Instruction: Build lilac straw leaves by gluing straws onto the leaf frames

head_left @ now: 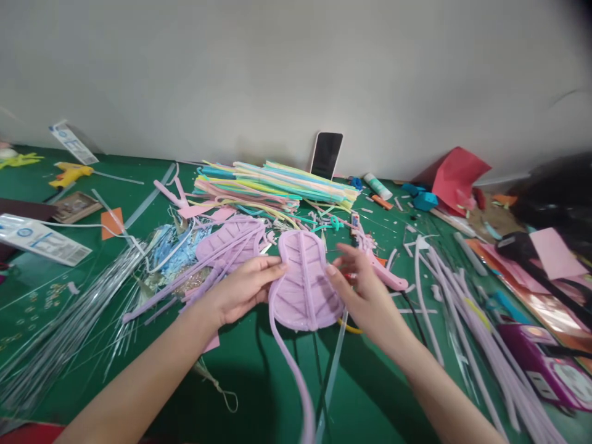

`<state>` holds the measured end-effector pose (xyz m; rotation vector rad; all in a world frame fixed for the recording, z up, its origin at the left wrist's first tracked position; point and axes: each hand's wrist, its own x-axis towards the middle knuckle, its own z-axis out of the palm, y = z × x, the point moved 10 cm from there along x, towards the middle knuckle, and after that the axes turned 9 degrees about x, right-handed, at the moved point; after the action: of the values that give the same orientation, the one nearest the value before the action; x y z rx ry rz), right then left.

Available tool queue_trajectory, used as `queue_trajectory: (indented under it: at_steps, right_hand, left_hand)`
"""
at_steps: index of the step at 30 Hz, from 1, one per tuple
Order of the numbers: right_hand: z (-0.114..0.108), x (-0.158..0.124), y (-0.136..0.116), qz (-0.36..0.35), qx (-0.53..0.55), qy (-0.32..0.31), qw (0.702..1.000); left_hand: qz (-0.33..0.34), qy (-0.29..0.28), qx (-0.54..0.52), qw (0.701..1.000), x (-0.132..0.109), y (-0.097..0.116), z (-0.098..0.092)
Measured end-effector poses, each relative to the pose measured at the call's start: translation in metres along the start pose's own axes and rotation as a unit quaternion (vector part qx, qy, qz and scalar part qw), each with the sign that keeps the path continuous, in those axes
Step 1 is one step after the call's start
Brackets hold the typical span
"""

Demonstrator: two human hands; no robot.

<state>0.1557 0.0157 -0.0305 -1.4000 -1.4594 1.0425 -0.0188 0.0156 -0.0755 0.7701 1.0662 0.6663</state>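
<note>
My left hand [254, 285] pinches the left edge of a lavender leaf-shaped piece [296, 302], holding it upright above the table. Fuzzy pipe cleaner borders the leaf and forms its midrib and slanting veins. From its left edge a loose lavender pipe cleaner [296, 376] trails down toward me. On the other side, my right hand [363, 287] has its fingers spread, with the thumb at or very near the leaf's right edge. A second lavender leaf [229, 240] with long stems lies behind my left hand. A pink glue gun [386, 274] rests beyond my right hand.
Bundled colourful pipe cleaners [277, 188] lie at the back, before an upright phone [327, 154]. Silvery strands [69, 333] spread over the left; lavender pipe cleaners [481, 327] lie right, by a purple device [550, 367]. A yellow glue gun [71, 174] sits far left.
</note>
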Motion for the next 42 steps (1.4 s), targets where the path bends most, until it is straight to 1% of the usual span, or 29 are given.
queue_trajectory:
  at_steps: [1, 2, 4, 5, 7, 9, 11, 12, 14, 18, 21, 25, 29, 33, 37, 42]
  right_hand:
    - [-0.009, -0.008, -0.015, -0.060, -0.052, 0.031, 0.996]
    - [-0.009, -0.019, -0.029, -0.114, -0.093, 0.025, 0.989]
    - [0.012, -0.040, -0.047, -0.171, -0.139, -0.072, 0.973]
    - [0.023, -0.049, -0.050, -0.171, -0.133, -0.116, 0.969]
    - [0.037, -0.060, -0.053, -0.165, -0.092, -0.150, 0.970]
    - [0.043, -0.059, -0.054, -0.165, -0.056, -0.138, 0.975]
    - [0.040, -0.052, -0.056, -0.178, -0.051, -0.103, 0.977]
    - [0.037, -0.047, -0.058, -0.190, -0.060, -0.084, 0.976]
    - [0.032, -0.039, -0.066, -0.220, -0.091, -0.066, 0.969]
    - [0.026, -0.030, -0.080, -0.266, -0.155, -0.066, 0.949]
    - [0.024, -0.028, -0.083, -0.272, -0.176, -0.066, 0.944]
    - [0.026, -0.026, -0.081, -0.268, -0.191, -0.071, 0.942]
    - [0.026, -0.025, -0.079, -0.261, -0.200, -0.075, 0.942]
    - [0.028, -0.022, -0.076, -0.247, -0.203, -0.081, 0.944]
    - [0.028, -0.021, -0.079, -0.253, -0.203, -0.085, 0.942]
    - [0.030, -0.020, -0.085, -0.271, -0.209, -0.112, 0.933]
  left_hand:
    - [0.013, 0.007, -0.005, 1.000, 0.001, 0.001, -0.003]
    - [0.028, 0.017, -0.011, 0.999, 0.002, 0.002, -0.007]
    - [0.059, 0.044, -0.020, 0.997, 0.006, 0.006, -0.014]
    - [0.071, 0.057, -0.024, 0.996, 0.007, 0.006, -0.017]
    - [0.087, 0.078, -0.031, 0.993, 0.009, 0.007, -0.021]
    - [0.095, 0.080, -0.031, 0.992, 0.009, 0.006, -0.021]
    - [0.099, 0.071, -0.027, 0.992, 0.008, 0.005, -0.019]
    - [0.101, 0.061, -0.024, 0.993, 0.007, 0.005, -0.018]
    - [0.107, 0.037, -0.020, 0.993, 0.004, 0.007, -0.015]
    - [0.101, -0.007, -0.022, 0.995, -0.001, 0.011, -0.008]
    - [0.087, -0.030, -0.017, 0.996, -0.004, 0.013, -0.002]
    - [0.095, -0.068, -0.013, 0.993, -0.007, 0.017, 0.006]
    - [0.095, -0.086, -0.020, 0.992, -0.008, 0.016, 0.008]
    - [0.092, -0.093, -0.022, 0.991, -0.009, 0.016, 0.010]
    - [0.092, -0.102, -0.029, 0.990, -0.010, 0.016, 0.012]
    - [0.091, -0.085, -0.016, 0.992, -0.007, 0.013, 0.009]
